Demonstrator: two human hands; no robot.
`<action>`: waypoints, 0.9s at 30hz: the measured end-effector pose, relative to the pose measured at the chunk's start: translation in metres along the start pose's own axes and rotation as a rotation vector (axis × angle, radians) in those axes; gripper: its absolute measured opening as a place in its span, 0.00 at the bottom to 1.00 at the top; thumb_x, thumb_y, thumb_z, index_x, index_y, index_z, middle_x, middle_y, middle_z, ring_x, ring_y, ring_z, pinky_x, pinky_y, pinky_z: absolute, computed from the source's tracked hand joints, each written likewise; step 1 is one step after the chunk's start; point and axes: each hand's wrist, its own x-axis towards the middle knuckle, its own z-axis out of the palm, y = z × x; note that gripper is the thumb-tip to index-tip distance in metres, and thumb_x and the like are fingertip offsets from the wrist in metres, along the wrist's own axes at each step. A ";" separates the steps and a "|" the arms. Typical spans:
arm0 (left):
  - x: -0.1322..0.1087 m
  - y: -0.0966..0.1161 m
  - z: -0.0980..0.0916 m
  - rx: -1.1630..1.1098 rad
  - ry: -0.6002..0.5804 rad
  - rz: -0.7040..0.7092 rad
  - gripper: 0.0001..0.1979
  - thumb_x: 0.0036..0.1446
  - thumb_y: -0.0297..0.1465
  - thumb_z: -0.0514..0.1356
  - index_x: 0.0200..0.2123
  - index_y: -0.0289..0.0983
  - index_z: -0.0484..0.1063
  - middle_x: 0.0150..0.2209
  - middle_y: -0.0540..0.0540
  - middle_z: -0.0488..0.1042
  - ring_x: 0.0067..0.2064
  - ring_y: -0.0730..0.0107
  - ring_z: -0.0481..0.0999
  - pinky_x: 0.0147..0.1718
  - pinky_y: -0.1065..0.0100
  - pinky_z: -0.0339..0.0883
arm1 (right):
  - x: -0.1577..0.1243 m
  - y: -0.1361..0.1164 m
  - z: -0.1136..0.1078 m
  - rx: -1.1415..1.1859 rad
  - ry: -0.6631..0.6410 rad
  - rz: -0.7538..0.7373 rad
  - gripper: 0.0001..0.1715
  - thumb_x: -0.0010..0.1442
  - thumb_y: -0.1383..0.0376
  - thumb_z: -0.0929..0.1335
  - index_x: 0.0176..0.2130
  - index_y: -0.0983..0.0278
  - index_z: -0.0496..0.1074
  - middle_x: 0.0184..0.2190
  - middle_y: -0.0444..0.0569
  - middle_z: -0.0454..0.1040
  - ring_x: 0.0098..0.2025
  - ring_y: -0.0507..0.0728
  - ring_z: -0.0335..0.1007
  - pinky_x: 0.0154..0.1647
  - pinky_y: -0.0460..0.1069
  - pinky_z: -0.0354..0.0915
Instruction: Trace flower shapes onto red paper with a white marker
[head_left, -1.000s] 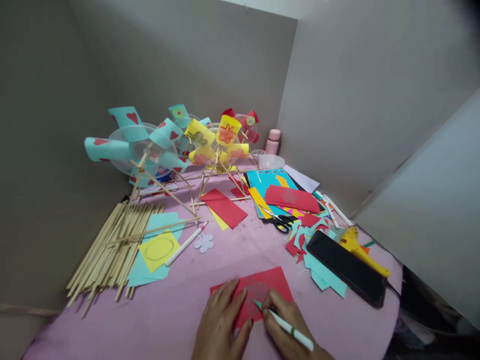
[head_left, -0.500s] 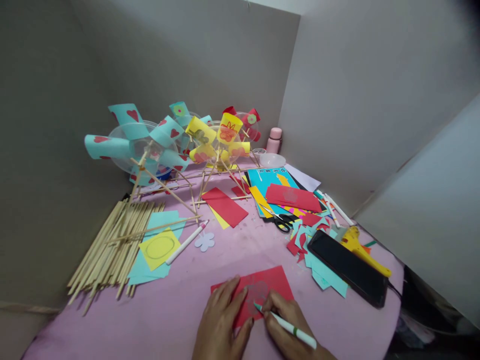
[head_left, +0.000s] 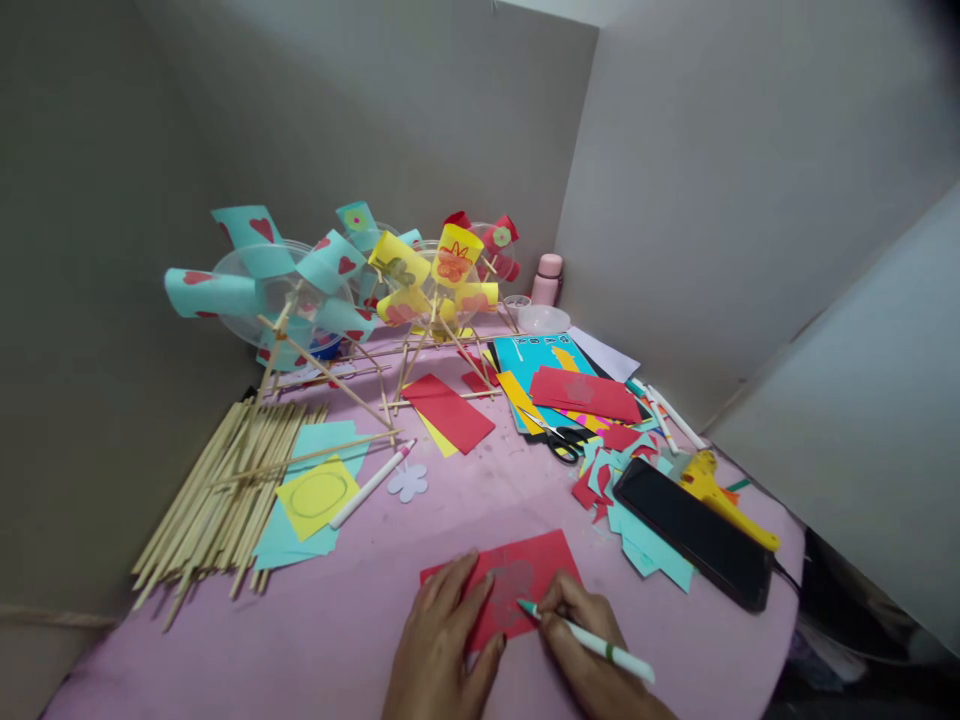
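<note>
The red card (head_left: 536, 560) lies flat on the pink table (head_left: 360, 610), near its 6 o'clock edge. The left hand (head_left: 442, 650) rests open and flat on the card's 8 o'clock corner and grips nothing. The right hand (head_left: 574, 610) is closed around a white pen (head_left: 609, 653), whose tip touches the card. A black phone (head_left: 694, 533) lies at 2 o'clock from the card.

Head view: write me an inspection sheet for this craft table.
Surface: pink table, mostly covered.
Job's things: red paper with a faint drawing; pen tip on it.
Clutter: wooden sticks, scissors, phone, yellow glue gun, paper scraps, paper windmills.
Hands: left hand flat on the red paper; right hand grips the pen.
Cables: dark cable at the phone's end.
Surroundings: grey partition walls; pink bottle in the corner.
</note>
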 end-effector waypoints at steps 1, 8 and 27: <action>-0.001 0.000 0.001 -0.006 0.000 -0.004 0.22 0.55 0.38 0.61 0.53 0.40 0.68 0.55 0.39 0.70 0.53 0.56 0.72 0.45 0.57 0.73 | -0.001 -0.001 -0.001 0.002 0.029 0.022 0.07 0.54 0.65 0.60 0.24 0.60 0.57 0.18 0.37 0.56 0.22 0.52 0.52 0.23 0.46 0.51; -0.002 -0.002 0.000 -0.032 0.023 -0.012 0.22 0.55 0.37 0.61 0.54 0.40 0.68 0.55 0.40 0.70 0.53 0.56 0.72 0.46 0.57 0.72 | -0.001 -0.003 0.000 -0.039 -0.024 -0.027 0.06 0.55 0.65 0.59 0.26 0.60 0.57 0.19 0.37 0.57 0.22 0.52 0.53 0.24 0.46 0.51; -0.002 -0.001 -0.001 -0.036 0.021 -0.023 0.22 0.55 0.38 0.61 0.53 0.40 0.68 0.55 0.40 0.70 0.53 0.56 0.73 0.45 0.57 0.73 | -0.001 -0.002 0.001 -0.110 0.004 -0.014 0.06 0.56 0.65 0.58 0.27 0.60 0.57 0.19 0.39 0.60 0.22 0.52 0.57 0.24 0.46 0.54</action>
